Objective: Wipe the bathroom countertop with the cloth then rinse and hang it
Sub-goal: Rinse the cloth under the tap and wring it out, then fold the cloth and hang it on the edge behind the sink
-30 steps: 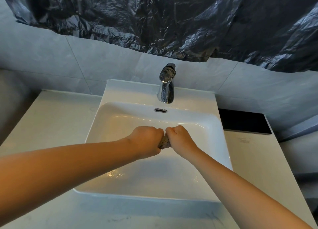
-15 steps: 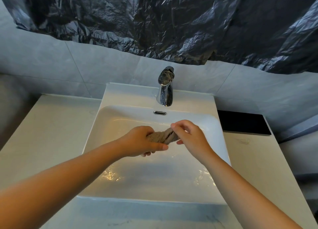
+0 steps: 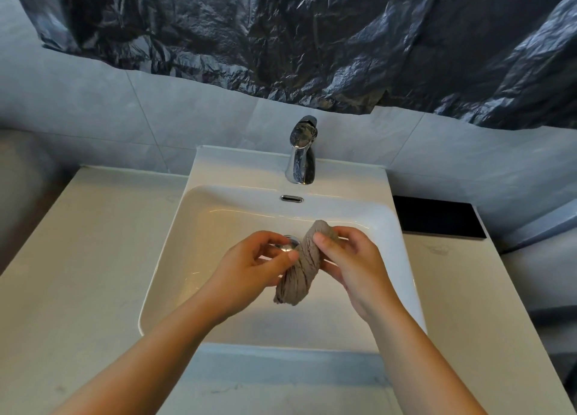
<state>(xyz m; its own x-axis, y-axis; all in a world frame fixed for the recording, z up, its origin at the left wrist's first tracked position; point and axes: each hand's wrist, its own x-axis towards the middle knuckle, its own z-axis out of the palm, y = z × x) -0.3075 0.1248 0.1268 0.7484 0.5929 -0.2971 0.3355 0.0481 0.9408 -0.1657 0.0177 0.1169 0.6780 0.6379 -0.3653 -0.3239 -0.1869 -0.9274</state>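
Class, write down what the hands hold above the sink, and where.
A twisted cloth: right hand pinches its upper end, left hand grips its middle.

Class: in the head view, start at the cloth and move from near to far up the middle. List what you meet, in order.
cloth → overflow slot → tap → tiled wall → black plastic sheet

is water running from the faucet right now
No, no stream falls from the faucet into the sink, and the twisted cloth is held away from the spout.
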